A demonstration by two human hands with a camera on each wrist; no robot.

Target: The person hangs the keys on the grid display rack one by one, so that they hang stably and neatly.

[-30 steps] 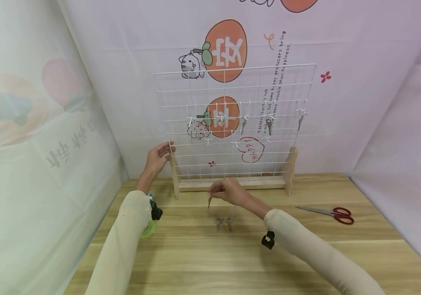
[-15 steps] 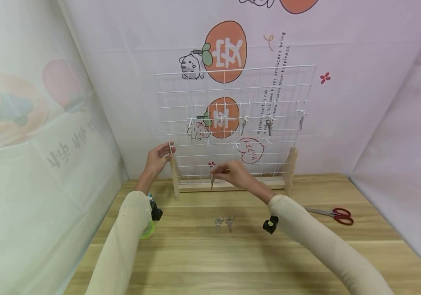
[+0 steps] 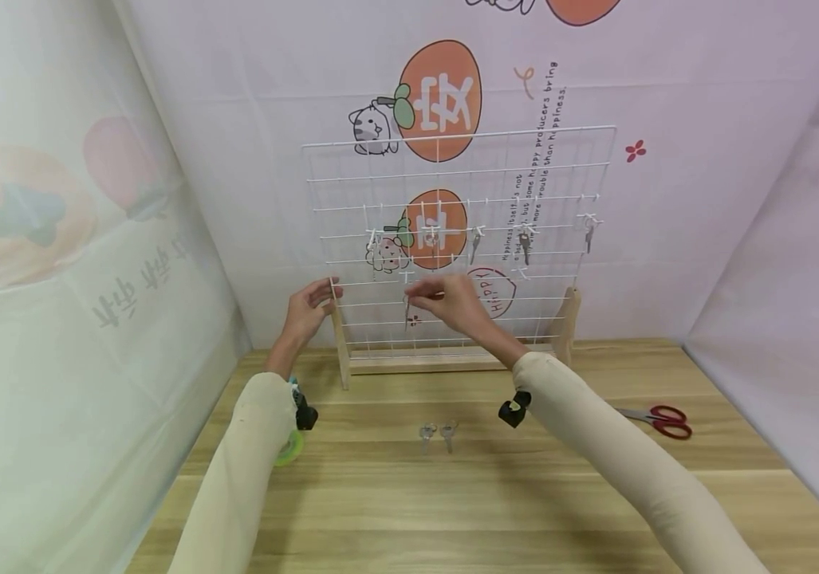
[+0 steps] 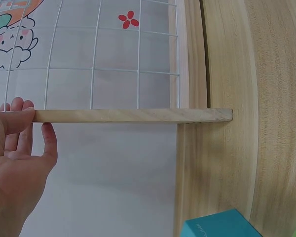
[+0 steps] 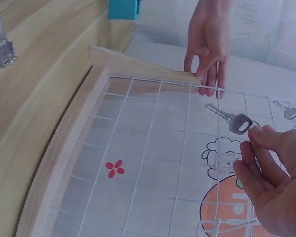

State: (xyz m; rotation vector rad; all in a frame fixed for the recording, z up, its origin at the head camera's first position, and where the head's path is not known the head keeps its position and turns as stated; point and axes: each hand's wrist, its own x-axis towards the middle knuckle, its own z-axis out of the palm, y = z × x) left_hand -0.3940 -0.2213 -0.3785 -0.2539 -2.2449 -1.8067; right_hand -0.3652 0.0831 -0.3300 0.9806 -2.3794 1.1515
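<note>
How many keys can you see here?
7 keys, perhaps more lost against the stickers: one pinched in the right hand at the wire grid, two lying on the table, three hanging on the grid's right half, one hanging near the sheep sticker.

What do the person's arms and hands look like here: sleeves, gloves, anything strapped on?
Both arms wear long cream sleeves reaching the wrists. The left hand and right hand are bare, with no gloves and no rings that I can make out. A small black camera unit sits under the right wrist; the left wrist carries a black one with teal trim.
</note>
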